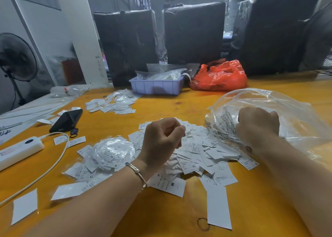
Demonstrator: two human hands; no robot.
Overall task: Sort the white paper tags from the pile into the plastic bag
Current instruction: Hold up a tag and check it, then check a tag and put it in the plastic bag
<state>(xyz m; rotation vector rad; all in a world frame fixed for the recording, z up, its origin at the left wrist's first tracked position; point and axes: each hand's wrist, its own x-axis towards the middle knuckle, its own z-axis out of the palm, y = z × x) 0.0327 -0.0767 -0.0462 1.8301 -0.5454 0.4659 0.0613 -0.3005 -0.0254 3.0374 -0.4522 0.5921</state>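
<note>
A pile of white paper tags (195, 156) with printed size letters lies in the middle of the orange table (179, 104). My left hand (162, 139) hovers over the pile's left part, fingers curled into a fist; whether it holds tags is hidden. My right hand (257, 127) grips the rim of a large clear plastic bag (296, 114) with black print, which lies open at the right edge of the pile. A small clear bag of tags (113, 150) rests left of my left wrist.
A second heap of tags (115, 104) lies further back. A black phone (67, 120), a white power strip (19, 150) with its cable, a purple tray (156, 87), a red bag (221, 77) and black wrapped bundles (194, 32) surround the work area. Loose tags (218, 208) lie near me.
</note>
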